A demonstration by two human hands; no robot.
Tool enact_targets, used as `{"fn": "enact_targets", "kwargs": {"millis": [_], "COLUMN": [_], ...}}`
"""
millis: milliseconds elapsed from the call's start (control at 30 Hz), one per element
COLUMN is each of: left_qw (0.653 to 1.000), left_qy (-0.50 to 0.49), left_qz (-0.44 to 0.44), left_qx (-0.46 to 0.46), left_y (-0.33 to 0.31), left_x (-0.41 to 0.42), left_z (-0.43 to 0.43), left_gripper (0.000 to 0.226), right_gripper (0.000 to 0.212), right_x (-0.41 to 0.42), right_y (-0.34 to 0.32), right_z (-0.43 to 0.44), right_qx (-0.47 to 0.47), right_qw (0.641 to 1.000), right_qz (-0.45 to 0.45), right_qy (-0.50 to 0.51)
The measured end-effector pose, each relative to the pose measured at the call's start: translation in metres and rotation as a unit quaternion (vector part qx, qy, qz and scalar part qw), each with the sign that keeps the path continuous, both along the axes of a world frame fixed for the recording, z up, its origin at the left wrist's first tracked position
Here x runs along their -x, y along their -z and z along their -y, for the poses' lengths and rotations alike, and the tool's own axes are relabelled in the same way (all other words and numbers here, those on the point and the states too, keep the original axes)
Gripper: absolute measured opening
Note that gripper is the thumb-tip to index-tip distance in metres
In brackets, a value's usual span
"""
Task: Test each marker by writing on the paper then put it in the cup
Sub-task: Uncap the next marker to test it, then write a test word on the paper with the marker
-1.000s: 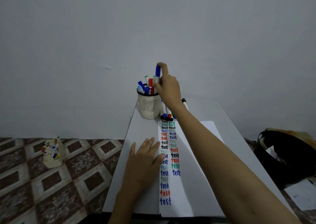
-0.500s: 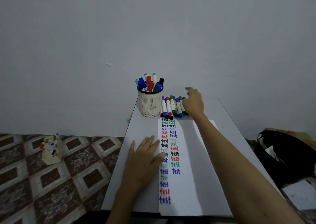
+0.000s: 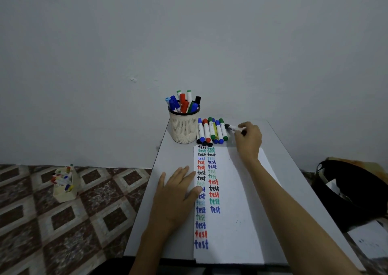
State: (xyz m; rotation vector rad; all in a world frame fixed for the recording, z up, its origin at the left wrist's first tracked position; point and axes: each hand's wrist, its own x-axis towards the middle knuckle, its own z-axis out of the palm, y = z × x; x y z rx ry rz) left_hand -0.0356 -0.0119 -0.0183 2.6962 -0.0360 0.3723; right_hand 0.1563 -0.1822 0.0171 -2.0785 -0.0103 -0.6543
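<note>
Since a second ago the right hand [image 3: 248, 140] has left the top of the cup [image 3: 183, 128], where it was lowering a blue marker, and has swung out past the row of markers [image 3: 212, 131] lying just right of the cup. Its grip is now closed on a black-capped marker [image 3: 232, 127], fingers curled round the barrel. That marker sits on the far side of the row from the cup, close over the desk [image 3: 174, 155]; I cannot tell whether it has lifted clear.

The left hand [image 3: 176, 199] lies flat in front of the cup, fingers straight, its thumb on the left edge of the paper [image 3: 241, 211]. I judge it is pinning the sheet so it won't slide under the next stroke.

The marker's long axis runs across the desk, crosswise to the row. Its black cap points back toward the cup and its tail is buried in the palm. From here the hold looks like a pickup pinch, not a writing hold, and the cap is not yet off.
</note>
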Motion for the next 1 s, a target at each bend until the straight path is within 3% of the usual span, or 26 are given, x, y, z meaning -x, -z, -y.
{"fn": "enact_targets", "kwargs": {"millis": [133,233,400,500,567,667,833,1000], "left_qw": [1.000,0.999,0.988,0.978,0.973,0.968,0.971,0.969], "left_qy": [0.001,-0.003,0.009,0.053,0.096,0.124,0.117,0.131], "left_qz": [0.020,0.040,0.142,0.154,0.142,0.154,0.122,0.132], "left_qx": [0.005,0.019,0.066,0.129,0.153,0.155,0.167,0.161], "left_y": [0.003,0.003,-0.002,-0.015,-0.022,-0.024,-0.017,-0.012], "left_x": [-0.001,0.000,0.002,0.011,0.016,0.019,0.014,0.011], "left_z": [-0.001,0.000,0.005,0.010,0.013,0.015,0.012,0.008], "left_gripper": [0.078,0.078,0.072,0.063,0.060,0.072,0.050,0.048], "right_gripper": [0.017,0.023,0.030,0.031,0.030,0.023,0.018,0.019], "right_x": [0.019,0.051,0.124,0.158,0.172,0.181,0.178,0.176], "right_y": [-0.026,-0.041,-0.036,-0.027,-0.022,-0.016,-0.015,-0.013], "right_z": [-0.002,-0.001,-0.006,-0.016,-0.022,-0.025,-0.021,-0.019], "right_qx": [-0.275,-0.373,-0.309,-0.289,-0.307,-0.308,-0.297,-0.306], "right_qw": [0.959,0.926,0.912,0.891,0.872,0.860,0.874,0.868], "right_qz": [0.063,0.026,-0.064,-0.142,-0.174,-0.190,-0.181,-0.181], "right_qy": [0.000,-0.058,-0.263,-0.321,-0.339,-0.360,-0.340,-0.347]}}
